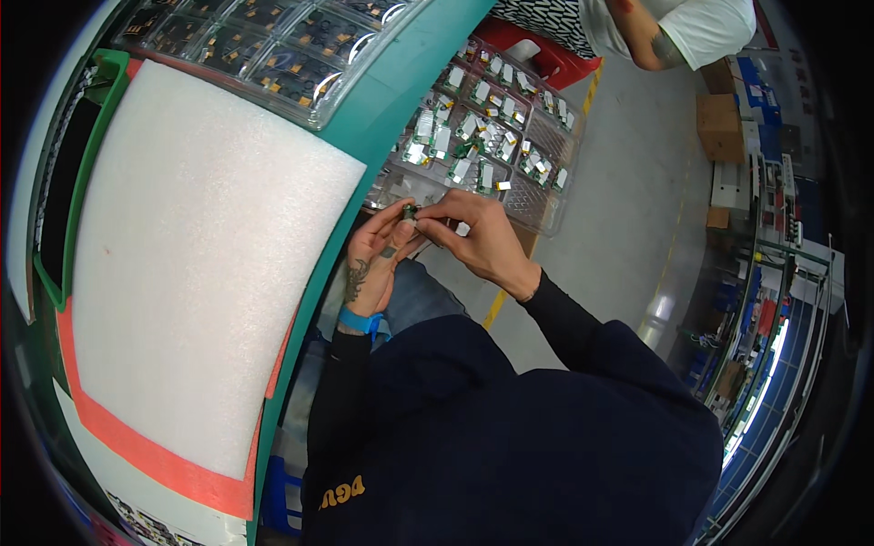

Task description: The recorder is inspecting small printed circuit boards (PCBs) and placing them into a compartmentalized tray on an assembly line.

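A small green circuit board (410, 212) is pinched between my two hands, just off the edge of the green table. My left hand (375, 255), with a blue band at its wrist, is closed on it from below and the left. From the right, the thumb and forefinger of my right hand (487, 235) meet at the same part; their tips hide some of it. Right beyond my hands lies a clear plastic compartment tray (528, 212) of green boards (442, 141) that carry pale rectangular pieces, some with yellow tabs.
A white foam sheet (209, 255) on a red mat (164, 462) covers much of the green table (396, 96). Behind it sits a clear tray (314, 118) of dark parts. Another person's arm (642, 36) and a red stool (578, 71) are at the top. Shelving (760, 300) stands far right.
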Available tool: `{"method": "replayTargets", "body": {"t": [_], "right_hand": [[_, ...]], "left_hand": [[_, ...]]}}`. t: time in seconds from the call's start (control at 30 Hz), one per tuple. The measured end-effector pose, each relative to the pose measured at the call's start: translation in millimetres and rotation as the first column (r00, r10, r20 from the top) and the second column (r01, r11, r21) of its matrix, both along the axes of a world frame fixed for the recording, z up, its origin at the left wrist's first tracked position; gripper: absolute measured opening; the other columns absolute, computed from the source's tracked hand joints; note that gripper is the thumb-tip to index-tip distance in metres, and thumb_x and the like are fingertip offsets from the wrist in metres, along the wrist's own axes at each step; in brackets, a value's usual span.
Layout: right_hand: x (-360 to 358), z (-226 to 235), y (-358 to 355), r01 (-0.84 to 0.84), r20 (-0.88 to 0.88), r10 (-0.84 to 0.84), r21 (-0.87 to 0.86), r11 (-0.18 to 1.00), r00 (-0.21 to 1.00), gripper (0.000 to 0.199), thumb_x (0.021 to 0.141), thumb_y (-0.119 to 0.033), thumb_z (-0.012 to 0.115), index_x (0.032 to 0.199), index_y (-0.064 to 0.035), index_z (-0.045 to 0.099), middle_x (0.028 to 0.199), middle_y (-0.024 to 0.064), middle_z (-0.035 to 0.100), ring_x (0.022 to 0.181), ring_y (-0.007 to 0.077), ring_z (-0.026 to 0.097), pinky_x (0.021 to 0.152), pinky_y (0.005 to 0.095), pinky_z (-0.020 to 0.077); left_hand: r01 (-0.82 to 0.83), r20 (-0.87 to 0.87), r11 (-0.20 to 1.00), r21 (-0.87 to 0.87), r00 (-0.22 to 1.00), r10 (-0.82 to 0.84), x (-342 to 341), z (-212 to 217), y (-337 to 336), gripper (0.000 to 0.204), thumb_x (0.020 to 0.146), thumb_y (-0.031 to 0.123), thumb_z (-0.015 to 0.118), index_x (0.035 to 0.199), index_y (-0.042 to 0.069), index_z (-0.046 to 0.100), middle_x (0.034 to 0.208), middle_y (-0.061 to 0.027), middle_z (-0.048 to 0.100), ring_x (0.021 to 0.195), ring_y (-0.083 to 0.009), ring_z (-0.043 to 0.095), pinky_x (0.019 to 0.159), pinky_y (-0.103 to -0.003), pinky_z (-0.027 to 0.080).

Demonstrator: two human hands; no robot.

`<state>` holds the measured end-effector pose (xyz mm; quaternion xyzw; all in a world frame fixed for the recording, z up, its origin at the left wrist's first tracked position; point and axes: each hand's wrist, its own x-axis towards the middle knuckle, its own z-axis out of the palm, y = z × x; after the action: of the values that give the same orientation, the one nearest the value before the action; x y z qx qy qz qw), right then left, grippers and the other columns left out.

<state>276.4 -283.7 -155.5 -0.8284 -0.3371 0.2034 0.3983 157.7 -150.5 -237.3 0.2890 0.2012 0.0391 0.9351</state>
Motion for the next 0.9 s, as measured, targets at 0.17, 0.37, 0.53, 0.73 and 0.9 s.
{"method": "replayTargets", "body": {"t": [0.17, 0.37, 0.53, 0.73, 0.9], "right_hand": [[1.6, 0.2, 1.2, -0.053, -0.019, 0.052, -0.045, 0.998, 0.998, 0.011, 0.090, -0.007, 0.076, 0.098, 0.0004, 0.078, 0.084, 0.0067, 0.068, 0.066, 0.0163, 0.055, 0.062, 0.0281, 0.0453], [3.3, -9.7, 2.0, -0.003, -0.069, 0.001, -0.032, 0.999, 0.998, 0.012, 0.090, -0.008, 0.077, 0.098, 0.0003, 0.078, 0.081, 0.0057, 0.067, 0.066, 0.0156, 0.057, 0.062, 0.0271, 0.0456], [5.3, -8.7, 1.6, 0.000, -0.149, -0.001, 0.000, 1.000, 0.989, 0.011, 0.089, -0.008, 0.078, 0.098, -0.0012, 0.079, 0.081, 0.0054, 0.068, 0.067, 0.0144, 0.058, 0.062, 0.0256, 0.0462], [8.1, -7.2, 1.0, 0.018, -0.223, -0.027, -0.040, 0.999, 0.974, 0.013, 0.088, -0.009, 0.080, 0.100, -0.0039, 0.081, 0.083, 0.0045, 0.069, 0.068, 0.0124, 0.058, 0.062, 0.0241, 0.0468], [9.6, -6.9, -0.8, 0.042, -0.304, -0.040, 0.000, 0.999, 0.952, 0.011, 0.091, -0.008, 0.075, 0.101, -0.0030, 0.078, 0.081, 0.0023, 0.068, 0.068, 0.0110, 0.056, 0.061, 0.0234, 0.0452]], "left_hand": [[-0.006, -0.031, 1.000, 0.018, 1.000, 0.006, 0.7, 1.7, -2.6, 0.053, 0.098, 0.019, 0.074, 0.142, -0.004, 0.055, 0.128, -0.0170, 0.066, 0.111, -0.0210, 0.067, 0.102, -0.033, 0.055], [-0.019, -0.054, 0.999, 0.028, 0.998, 0.020, 2.8, 0.1, -3.9, 0.054, 0.098, 0.019, 0.074, 0.143, -0.004, 0.054, 0.128, -0.0170, 0.065, 0.112, -0.0209, 0.067, 0.103, -0.034, 0.054], [-0.019, -0.041, 1.000, 0.020, 0.999, 0.019, 2.7, 2.0, -2.3, 0.054, 0.098, 0.019, 0.074, 0.143, -0.003, 0.054, 0.129, -0.0174, 0.065, 0.113, -0.0210, 0.067, 0.103, -0.034, 0.054], [-0.002, -0.020, 1.000, 0.013, 1.000, 0.002, 3.2, 5.9, -0.9, 0.053, 0.099, 0.018, 0.073, 0.143, -0.003, 0.054, 0.129, -0.0184, 0.064, 0.112, -0.0215, 0.067, 0.103, -0.035, 0.054], [0.030, -0.001, 0.999, 0.036, 1.000, -0.030, 2.8, 6.2, -0.7, 0.053, 0.099, 0.017, 0.072, 0.145, -0.001, 0.052, 0.130, -0.0180, 0.064, 0.116, -0.0218, 0.065, 0.104, -0.037, 0.054]]}}
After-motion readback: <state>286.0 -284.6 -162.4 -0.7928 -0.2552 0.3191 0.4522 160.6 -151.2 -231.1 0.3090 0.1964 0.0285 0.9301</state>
